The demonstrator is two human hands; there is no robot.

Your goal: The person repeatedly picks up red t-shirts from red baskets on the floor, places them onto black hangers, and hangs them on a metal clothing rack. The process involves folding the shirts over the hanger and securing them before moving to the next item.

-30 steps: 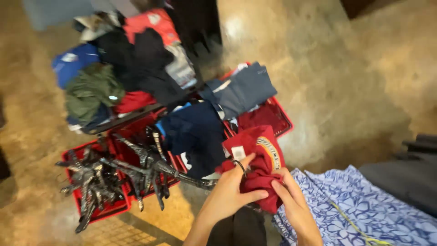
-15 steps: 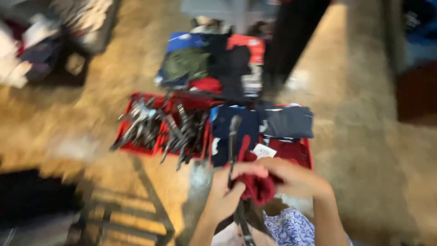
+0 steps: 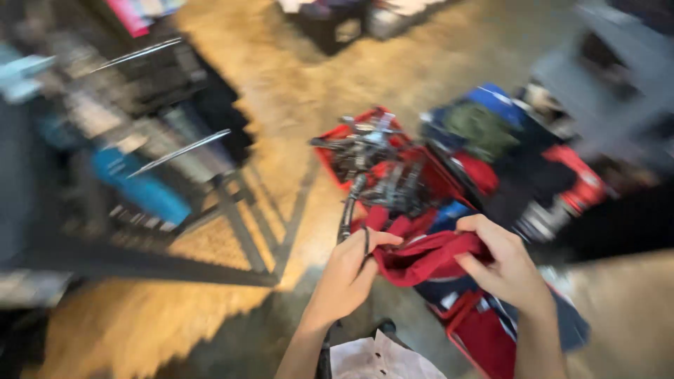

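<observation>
Red fabric, 1 garment, bunched and stretched between 2 hands above the floor, its long axis running roughly left to right from one grip to the other. Left hand: fingers closed on the garment's left edge, with the dark hanger rising just beside them; wrist low, forearm coming up from the bottom of the view. Right hand: fingers curled down over the garment's right end, pinching the cloth, knuckles up. Both hands touch the garment; the left alone is next to the hanger, whose neck points up and away from the person. Behind the hands: red crate holding a tangle of dark hangers, further red crates with folded clothes, blue, green and black. Left of view: blurred metal rack. Floor: mottled tan concrete.
</observation>
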